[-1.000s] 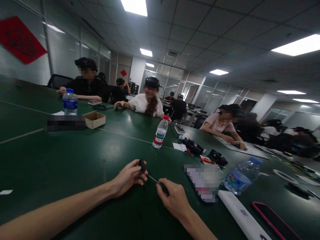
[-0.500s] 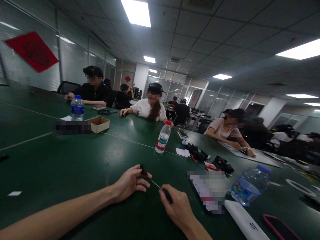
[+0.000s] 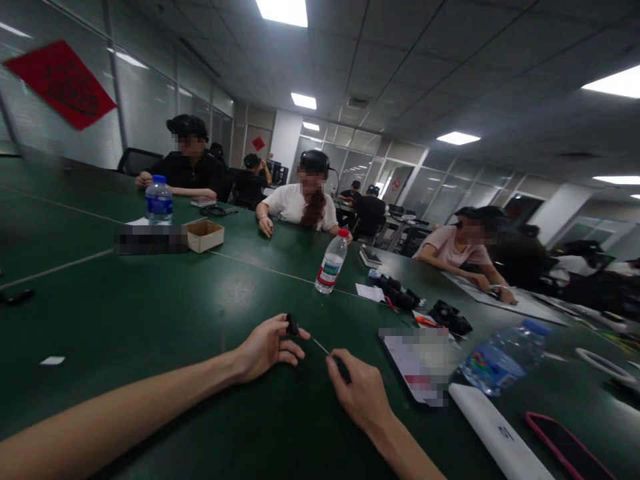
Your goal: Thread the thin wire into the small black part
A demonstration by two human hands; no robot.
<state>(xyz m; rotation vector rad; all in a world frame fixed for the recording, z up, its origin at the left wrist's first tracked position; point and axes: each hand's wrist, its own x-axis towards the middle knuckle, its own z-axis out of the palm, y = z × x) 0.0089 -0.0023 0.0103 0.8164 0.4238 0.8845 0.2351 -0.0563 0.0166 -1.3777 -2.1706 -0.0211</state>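
My left hand (image 3: 267, 348) pinches a small black part (image 3: 292, 325) between thumb and fingers, its other fingers curled loosely below. Facing it, my right hand (image 3: 361, 387) is closed round the dark handle of a screwdriver (image 3: 320, 346). The thin metal shaft points up and left towards the black part. Whether the tip touches that part is too small to tell. Both hands are just above the green table (image 3: 215, 427).
A red-capped bottle (image 3: 329, 267) stands beyond my hands. To the right lie a large water bottle (image 3: 505, 357), a white slab-shaped object (image 3: 493, 427), a pink-edged phone (image 3: 565, 447) and black gear (image 3: 400, 290). An open box (image 3: 206, 237) sits far left. Several people sit around.
The camera view has shifted slightly, so both hands appear a little higher and further right. My grips look the same. The person opposite has moved a hand on the table.
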